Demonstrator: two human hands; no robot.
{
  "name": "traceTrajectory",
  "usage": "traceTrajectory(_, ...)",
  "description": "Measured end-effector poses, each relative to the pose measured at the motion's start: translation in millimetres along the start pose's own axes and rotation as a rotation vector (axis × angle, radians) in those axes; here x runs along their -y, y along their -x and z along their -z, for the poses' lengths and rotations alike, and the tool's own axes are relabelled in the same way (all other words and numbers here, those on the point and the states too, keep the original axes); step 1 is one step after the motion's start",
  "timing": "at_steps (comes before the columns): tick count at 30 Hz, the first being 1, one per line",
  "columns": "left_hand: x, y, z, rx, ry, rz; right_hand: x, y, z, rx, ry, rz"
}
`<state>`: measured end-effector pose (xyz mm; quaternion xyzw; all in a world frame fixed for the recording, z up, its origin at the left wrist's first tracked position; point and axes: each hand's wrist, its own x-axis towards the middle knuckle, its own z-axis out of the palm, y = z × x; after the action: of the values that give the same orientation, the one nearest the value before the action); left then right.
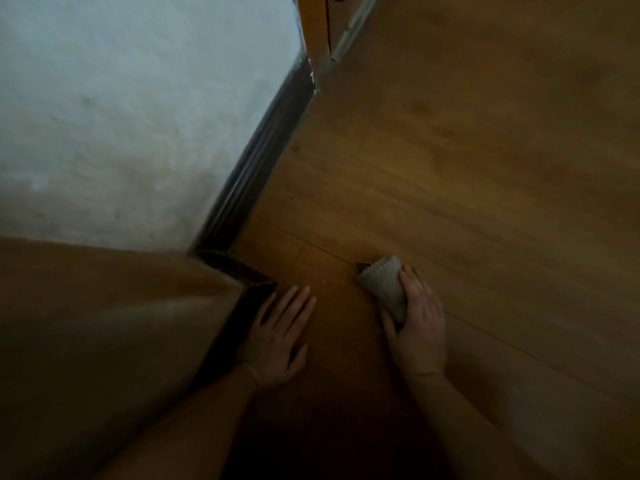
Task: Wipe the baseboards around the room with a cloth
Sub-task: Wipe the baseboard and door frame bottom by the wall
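The wooden floor [467,174] fills most of the view, its planks running away from the dark baseboard [258,161]. Above the baseboard rises a pale wall [121,98], and below the baseboard's corner a brown panel [97,323] juts out, with the baseboard bending around its foot in 2 short turns. At the baseboard's far end stands an orange-brown door frame [315,26] with a metal threshold strip [349,29] just beside it.

The left hand [278,337] lies flat on the floor, fingers straight and slightly spread, holding nothing; its outer edge sits just beside the baseboard section that runs along the brown panel, though contact cannot be told in the dim light. The right hand [420,327] rests on the floor well out from the baseboard, its fingers and thumb curled round a bunched grey ribbed cloth [384,289]. The cloth pokes out ahead of the fingers, pointing toward the baseboard's corner but apart from it, its tip down on the floor.
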<state>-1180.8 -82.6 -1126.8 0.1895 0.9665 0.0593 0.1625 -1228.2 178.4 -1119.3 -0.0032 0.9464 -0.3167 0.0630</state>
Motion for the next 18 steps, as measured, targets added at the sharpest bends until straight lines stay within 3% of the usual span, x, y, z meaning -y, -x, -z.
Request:
traceTrajectory(8, 1, 2, 4, 0.067, -0.026, 0.010, -1, -3, -6, -0.003, 0.014, 0.022)
traceTrajectory(18, -2, 1, 1, 0.038, -0.018, -0.005, -5, 0, -10, -0.035, 0.085, 0.139)
